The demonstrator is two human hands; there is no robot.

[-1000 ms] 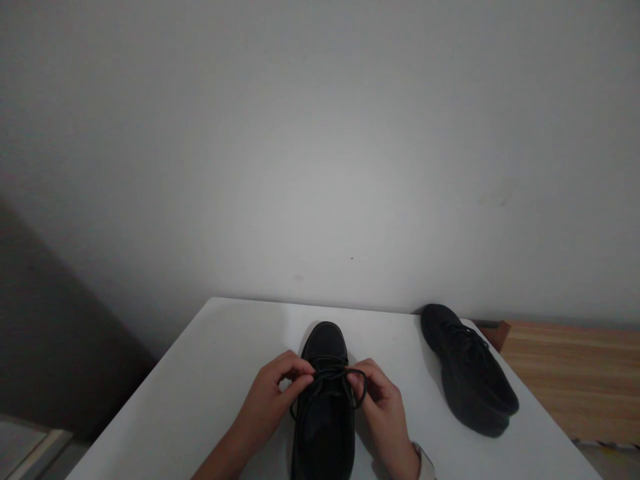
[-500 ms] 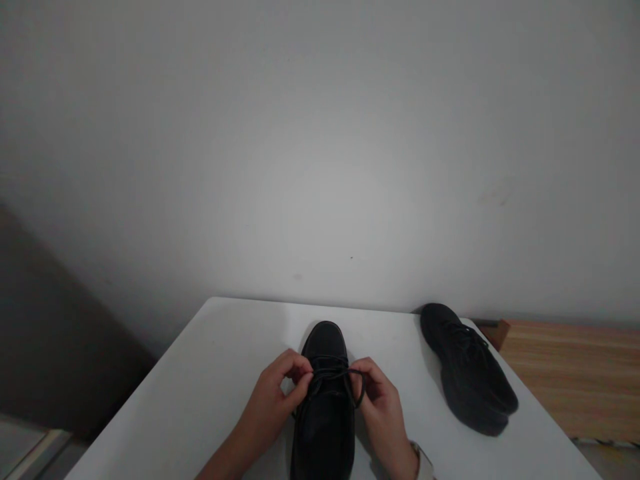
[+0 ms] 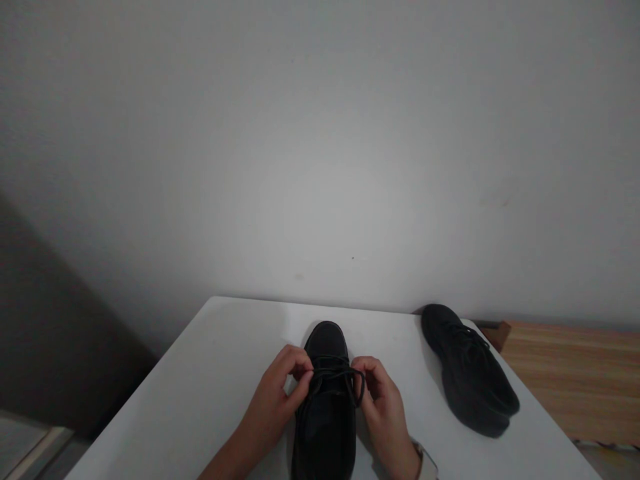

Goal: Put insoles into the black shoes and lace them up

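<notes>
A black lace-up shoe [image 3: 326, 340] stands on the white table with its toe toward the wall. My left hand [image 3: 283, 393] is at its left side, thumb and forefinger pinched on the shoelace. On the other side my right hand [image 3: 383, 407] has its fingers closed at a loop of the black shoelace [image 3: 361, 390], which hangs out over the shoe's right edge. Lace strands cross the shoe between both hands. The shoe's heel is cut off by the lower edge of the view.
A second black shoe [image 3: 467, 373] lies at the right of the white table [image 3: 200, 380], near its edge. Behind rises a grey-white wall [image 3: 320, 167]. Beyond the table's right side is a wooden surface [image 3: 575, 373].
Hardly anything differs. Both hands keep their place at the lace, and the whole view has shifted very slightly.
</notes>
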